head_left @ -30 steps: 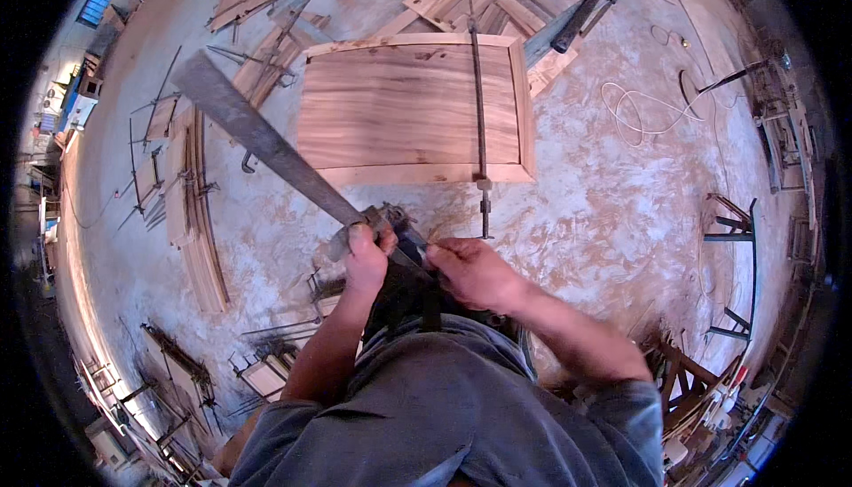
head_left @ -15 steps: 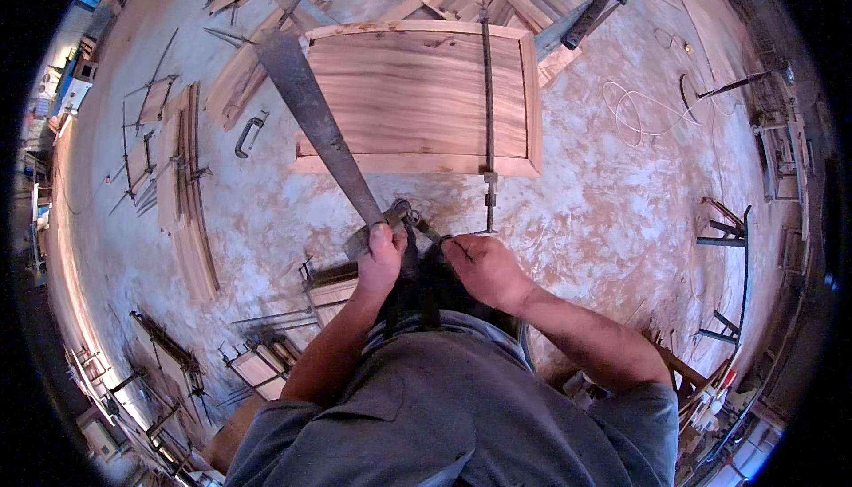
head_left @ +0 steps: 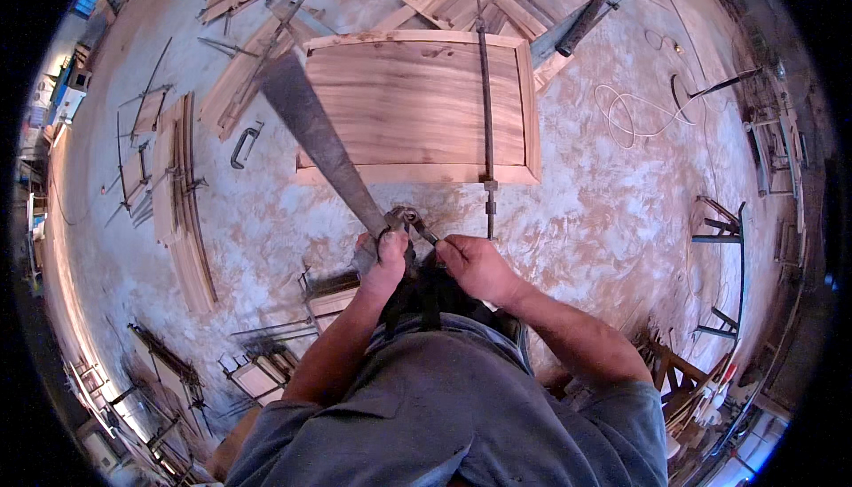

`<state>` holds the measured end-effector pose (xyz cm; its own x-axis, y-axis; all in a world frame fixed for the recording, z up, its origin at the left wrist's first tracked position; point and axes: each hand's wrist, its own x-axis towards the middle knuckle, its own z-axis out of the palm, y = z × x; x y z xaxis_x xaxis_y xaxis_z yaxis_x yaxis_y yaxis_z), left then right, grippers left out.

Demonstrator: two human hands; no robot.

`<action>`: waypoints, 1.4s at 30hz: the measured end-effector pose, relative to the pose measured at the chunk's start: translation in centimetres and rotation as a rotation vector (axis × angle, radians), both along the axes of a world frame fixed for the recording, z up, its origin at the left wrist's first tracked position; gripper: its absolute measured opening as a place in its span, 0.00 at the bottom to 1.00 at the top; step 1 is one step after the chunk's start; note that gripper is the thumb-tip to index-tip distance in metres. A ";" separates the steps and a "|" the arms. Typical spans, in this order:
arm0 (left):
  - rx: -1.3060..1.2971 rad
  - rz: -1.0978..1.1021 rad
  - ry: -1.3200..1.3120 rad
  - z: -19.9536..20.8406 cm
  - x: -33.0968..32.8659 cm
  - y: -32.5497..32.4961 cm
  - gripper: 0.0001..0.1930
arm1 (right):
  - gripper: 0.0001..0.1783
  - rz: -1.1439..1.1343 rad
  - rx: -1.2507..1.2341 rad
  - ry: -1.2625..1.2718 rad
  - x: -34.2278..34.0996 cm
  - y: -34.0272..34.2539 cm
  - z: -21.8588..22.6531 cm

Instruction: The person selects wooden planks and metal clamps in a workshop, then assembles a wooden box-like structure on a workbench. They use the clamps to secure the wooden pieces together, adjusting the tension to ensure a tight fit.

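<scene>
Gripping the near end of a long metal bar (head_left: 319,137), the left hand (head_left: 388,259) is closed around it. The right hand (head_left: 475,265) is closed on the small clamp head (head_left: 410,219) there, above a wooden panel (head_left: 417,106) on the floor.

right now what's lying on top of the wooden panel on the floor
A thin metal bar clamp lies across the wooden panel near its right side. The long flat bar held above covers its left edge.
</scene>
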<state>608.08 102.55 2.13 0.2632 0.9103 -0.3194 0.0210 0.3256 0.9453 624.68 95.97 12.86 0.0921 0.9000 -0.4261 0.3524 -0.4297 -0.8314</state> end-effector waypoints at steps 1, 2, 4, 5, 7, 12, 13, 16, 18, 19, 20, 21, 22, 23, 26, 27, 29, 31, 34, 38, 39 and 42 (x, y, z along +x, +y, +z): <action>-0.028 0.029 -0.061 -0.9 -0.5 0.1 0.14 | 0.16 0.052 -0.004 -0.008 0.8 0.5 0.3; -0.057 0.055 -0.118 -1.5 -0.9 0.2 0.12 | 0.16 0.101 -0.010 -0.012 1.5 1.1 0.8; -0.047 -0.063 -0.051 0.1 -0.5 0.6 0.15 | 0.16 0.275 0.005 -0.068 3.8 1.7 1.3; -0.043 -0.119 -0.015 0.8 -0.5 0.5 0.16 | 0.16 0.367 0.012 -0.091 4.7 2.2 1.5; -0.026 -0.151 -0.148 -1.2 -1.8 0.2 0.11 | 0.16 0.524 -0.081 -0.164 5.9 3.8 2.2; -0.016 -0.361 -0.142 -2.4 -0.9 -1.2 0.06 | 0.16 0.742 -0.496 -0.151 9.5 7.5 3.9; -0.095 -0.492 -0.185 -1.5 -0.8 -0.6 0.06 | 0.16 0.821 -0.464 -0.168 10.5 7.8 3.1; 0.204 -0.726 -0.185 -1.9 -0.7 -0.1 0.12 | 0.15 0.995 -0.646 -0.391 8.7 9.9 4.0; 0.307 -0.742 -0.293 -1.9 0.1 -0.5 0.13 | 0.14 1.127 -0.600 -0.450 7.9 10.1 3.1; 0.234 -0.766 -0.224 -1.6 0.3 -1.3 0.13 | 0.13 1.166 -0.595 -0.504 7.3 10.0 2.7; 0.307 -0.765 -0.234 -2.2 0.1 -1.6 0.14 | 0.13 1.218 -0.574 -0.555 6.5 10.0 2.3; 0.381 -0.763 -0.243 -2.9 0.1 -1.8 0.14 | 0.11 1.233 -0.476 -0.610 6.0 9.5 2.6; 0.454 -0.760 -0.250 -3.5 -0.1 -2.1 0.14 | 0.10 1.241 -0.452 -0.672 5.2 9.3 1.8; 0.354 -0.830 -0.286 -3.9 -0.6 -2.2 0.18 | 0.09 1.241 -0.435 -0.731 4.3 9.0 1.0; 0.508 -0.876 -0.144 -6.1 -0.5 -2.4 0.22 | 0.09 1.266 -0.320 -0.815 3.0 8.8 -0.9; 0.508 -0.844 -0.175 -6.4 -0.5 -2.6 0.23 | 0.10 1.271 -0.286 -0.826 2.5 8.9 -1.5; 0.507 -0.773 -0.232 -6.9 0.0 -3.4 0.25 | 0.10 1.343 -0.219 -0.909 2.3 9.6 -1.6; 0.472 -0.721 -0.112 -6.7 -0.2 -3.3 0.25 | 0.08 1.270 -0.156 -0.861 2.4 10.5 0.0; 0.501 -0.669 -0.033 -7.8 -1.0 -2.6 0.25 | 0.07 1.246 -0.103 -0.866 2.1 11.0 1.1; 0.519 -0.696 -0.092 -6.7 -0.7 -0.6 0.23 | 0.07 1.288 -0.076 -0.884 1.9 11.6 0.6; 0.562 -0.687 -0.048 -6.0 -0.8 -0.3 0.23 | 0.07 1.309 -0.113 -0.902 1.9 12.3 1.4; 0.553 -0.686 -0.102 -6.7 -0.4 -0.6 0.23 | 0.07 1.295 -0.141 -0.867 2.5 13.2 2.3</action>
<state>607.66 101.91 -4.58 0.8108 0.5587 0.1747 -0.0495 -0.2321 0.9714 627.23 109.20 15.19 -0.4313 0.5166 -0.7397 0.8614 0.4794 -0.1676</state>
